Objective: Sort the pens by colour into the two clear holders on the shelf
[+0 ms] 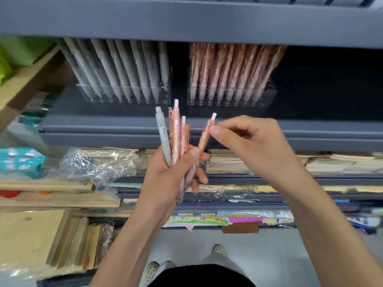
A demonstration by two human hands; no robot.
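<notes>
Pink patterned pen [204, 137] leans out of the bunch, its top pinched by the right hand [252, 148]. The left hand [170, 177] grips that bunch: a grey pen [163, 135] and the other pink pens [176, 129]. Beyond the hands, the shelf [103, 129] carries the grey-filled holder [124, 99] and the pink-filled holder [267, 94].

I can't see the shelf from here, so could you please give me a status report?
Left hand grips pen bunch. Right hand pinches one pink pen. Pink holder ahead, nothing blocking.
</notes>
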